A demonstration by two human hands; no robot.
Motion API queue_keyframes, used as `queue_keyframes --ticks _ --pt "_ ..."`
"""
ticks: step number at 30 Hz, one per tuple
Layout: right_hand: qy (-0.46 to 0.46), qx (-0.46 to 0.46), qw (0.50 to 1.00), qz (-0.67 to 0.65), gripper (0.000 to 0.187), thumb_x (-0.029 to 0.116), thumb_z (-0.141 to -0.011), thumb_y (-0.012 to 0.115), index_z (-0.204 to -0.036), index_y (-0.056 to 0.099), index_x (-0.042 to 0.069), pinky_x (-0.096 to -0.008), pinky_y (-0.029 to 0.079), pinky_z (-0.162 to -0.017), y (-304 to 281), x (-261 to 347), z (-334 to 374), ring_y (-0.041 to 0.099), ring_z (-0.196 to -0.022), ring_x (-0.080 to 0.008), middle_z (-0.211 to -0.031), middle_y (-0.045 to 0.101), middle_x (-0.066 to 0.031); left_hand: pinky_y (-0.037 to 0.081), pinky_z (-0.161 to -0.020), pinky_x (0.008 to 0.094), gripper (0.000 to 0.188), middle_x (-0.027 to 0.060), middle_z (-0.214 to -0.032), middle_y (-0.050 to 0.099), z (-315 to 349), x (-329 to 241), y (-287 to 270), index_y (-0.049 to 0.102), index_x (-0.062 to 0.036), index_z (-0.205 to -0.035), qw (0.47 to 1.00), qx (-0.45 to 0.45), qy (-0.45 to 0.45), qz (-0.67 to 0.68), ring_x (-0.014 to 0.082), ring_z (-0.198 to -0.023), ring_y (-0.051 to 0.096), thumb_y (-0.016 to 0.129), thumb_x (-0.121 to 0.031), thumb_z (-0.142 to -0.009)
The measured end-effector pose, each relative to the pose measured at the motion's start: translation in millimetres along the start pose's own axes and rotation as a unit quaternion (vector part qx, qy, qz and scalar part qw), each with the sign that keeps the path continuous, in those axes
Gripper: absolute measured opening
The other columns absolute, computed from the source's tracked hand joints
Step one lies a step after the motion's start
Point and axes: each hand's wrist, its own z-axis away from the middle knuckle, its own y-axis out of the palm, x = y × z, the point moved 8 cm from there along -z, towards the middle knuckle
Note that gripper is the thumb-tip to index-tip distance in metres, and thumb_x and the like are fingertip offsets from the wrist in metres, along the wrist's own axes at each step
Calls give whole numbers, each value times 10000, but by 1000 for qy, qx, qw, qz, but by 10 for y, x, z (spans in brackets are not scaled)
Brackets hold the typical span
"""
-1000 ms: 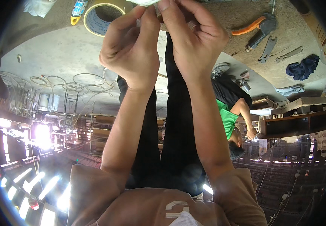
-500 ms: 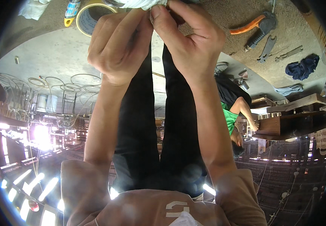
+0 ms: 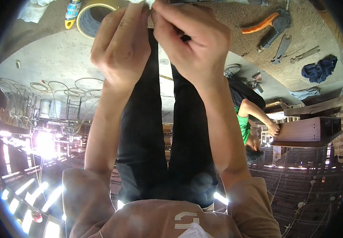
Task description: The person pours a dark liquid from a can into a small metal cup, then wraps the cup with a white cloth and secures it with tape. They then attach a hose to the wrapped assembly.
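Note:
At the top edge my left hand [image 3: 120, 51] and my right hand [image 3: 197, 43] are close together, both closed with fingers pinched. Between and above their fingertips shows a bit of crumpled white material [image 3: 149, 3], cloth or thin plastic, mostly cut off by the frame. Both hands appear to grip it, though the fingertips are partly hidden. Beside my left hand lies a wide roll of tape [image 3: 82, 22]. Left of that is a blue-and-white handled tool with a yellow end [image 3: 71, 15].
On the right lie an orange-handled tool [image 3: 274, 27], a flat wrench [image 3: 281, 48], a second thin flat tool [image 3: 304, 54], a dark blue cloth [image 3: 318, 70] and a light blue cloth [image 3: 305, 93]. A person in green [image 3: 243, 123] touches a brown wooden box [image 3: 302, 130]. Coiled hoses [image 3: 76, 89] lie at left.
Both my hands have shifted slightly left, and less of the white material shows. The other person's arm has moved at the wooden box, which is turned to show a different side.

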Motion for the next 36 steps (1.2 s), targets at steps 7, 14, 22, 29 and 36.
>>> queue_keyframes --ticks 7,14,22,29,36 --pt "-78 69 984 145 339 -54 -772 777 -1107 776 2 -356 457 -560 -11 87 -83 607 -581 -226 -714 649 -75 597 -648 276 279 64 -850 770 -86 53 -23 811 -26 -970 999 10 29 9 168 -734 745 856 53 -706" --pt "-95 -47 987 117 260 -53 -782 807 -1036 776 -10 -329 463 -524 -201 80 -168 619 -538 -209 -663 647 -93 568 -597 256 275 33 -812 733 -78 -85 1 803 -46 -969 997 -20 65 43 144 -689 709 837 36 -709" --pt "121 0 992 34 105 11 -885 776 -982 743 -12 -322 504 -541 -172 -136 -170 679 -569 -251 -708 686 -168 563 -599 284 259 29 -803 680 -95 -91 -14 780 -52 -926 998 7 46 46 171 -656 672 824 22 -681" --pt "148 113 978 97 110 63 -956 686 -870 687 -6 -368 475 -518 -104 -64 -291 685 -563 -259 -649 638 -193 544 -631 320 282 47 -814 655 -137 -148 -20 767 -34 -949 997 25 46 64 213 -687 655 778 81 -692" --pt "273 110 955 31 130 100 -952 691 -882 679 -9 -389 475 -513 -79 -185 -159 698 -561 -246 -665 661 -187 541 -685 362 279 94 -862 650 -159 -171 -44 731 5 -968 995 76 54 45 270 -760 649 720 113 -711"
